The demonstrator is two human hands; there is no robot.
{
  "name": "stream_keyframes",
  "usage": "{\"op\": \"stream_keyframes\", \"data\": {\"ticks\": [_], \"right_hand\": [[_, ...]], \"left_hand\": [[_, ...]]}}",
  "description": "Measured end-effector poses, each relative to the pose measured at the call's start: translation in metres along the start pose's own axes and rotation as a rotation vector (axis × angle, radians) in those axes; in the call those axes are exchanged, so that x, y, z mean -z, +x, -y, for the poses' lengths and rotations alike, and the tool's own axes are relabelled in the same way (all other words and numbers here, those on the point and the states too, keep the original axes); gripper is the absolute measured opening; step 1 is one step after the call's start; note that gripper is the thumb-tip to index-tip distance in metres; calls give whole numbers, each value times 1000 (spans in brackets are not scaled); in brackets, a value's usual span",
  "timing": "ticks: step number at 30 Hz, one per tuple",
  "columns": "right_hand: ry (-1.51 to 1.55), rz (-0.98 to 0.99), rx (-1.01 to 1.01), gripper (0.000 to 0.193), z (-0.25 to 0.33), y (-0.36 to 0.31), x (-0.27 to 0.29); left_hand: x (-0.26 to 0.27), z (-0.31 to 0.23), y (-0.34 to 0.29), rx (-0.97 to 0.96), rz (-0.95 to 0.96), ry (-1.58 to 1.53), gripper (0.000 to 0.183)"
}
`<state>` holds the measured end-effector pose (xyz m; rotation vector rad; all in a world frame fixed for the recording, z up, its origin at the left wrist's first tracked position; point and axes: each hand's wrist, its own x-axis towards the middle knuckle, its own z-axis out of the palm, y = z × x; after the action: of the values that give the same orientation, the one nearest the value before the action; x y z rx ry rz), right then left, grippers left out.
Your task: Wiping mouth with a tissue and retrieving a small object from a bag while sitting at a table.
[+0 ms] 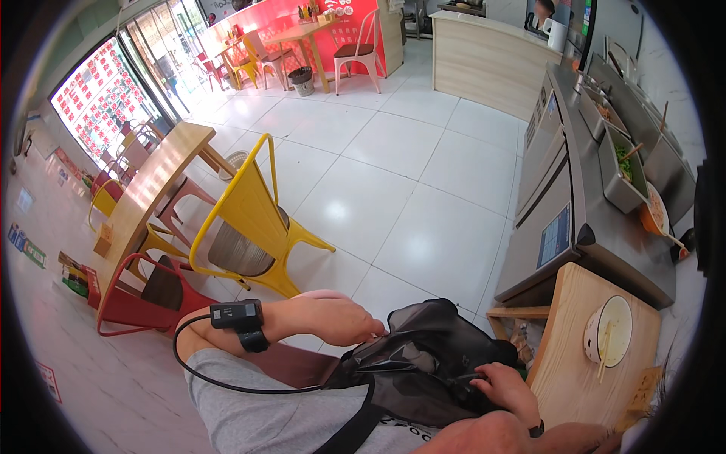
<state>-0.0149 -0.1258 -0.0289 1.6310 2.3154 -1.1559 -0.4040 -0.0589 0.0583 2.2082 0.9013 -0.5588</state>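
A black bag (446, 333) of thin, shiny fabric hangs in front of my body, its mouth spread apart. My left hand (344, 321) reaches across from the left, fingers closed on the bag's upper left edge. On the lower right side of the bag, my right hand (510, 386) is closed with its fingertips gripping the fabric. Something greyish shows inside the opening, too dark to name. A black strap (352, 435) runs over my grey shirt. A small black device (236, 314) with a cable is strapped to my left forearm.
A wooden table (563, 363) with a white bowl (607, 331) and chopsticks stands close on the right. Beyond it is a steel counter (544, 197) with food trays. A yellow chair (246, 219), a red chair (155, 299) and a long table (155, 178) are at the left.
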Motion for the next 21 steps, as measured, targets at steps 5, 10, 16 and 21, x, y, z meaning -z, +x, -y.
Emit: {"op": "stream_keyframes", "data": {"ticks": [5,10,16,21], "right_hand": [[3,13,-21,39,2,1,1],[-10,15,-33,39,3,0,2],[-7,0,-13,39,-1,1,-1],[-16,-2,-9,39,-4,2,-3]], "left_hand": [[1,-1,-1,-1,-5,9,44],[3,-3,-1,-2,-4,21,43],[3,-2,-2,-5,-1,12,42],[0,0,0,-8,2,11,43]]}}
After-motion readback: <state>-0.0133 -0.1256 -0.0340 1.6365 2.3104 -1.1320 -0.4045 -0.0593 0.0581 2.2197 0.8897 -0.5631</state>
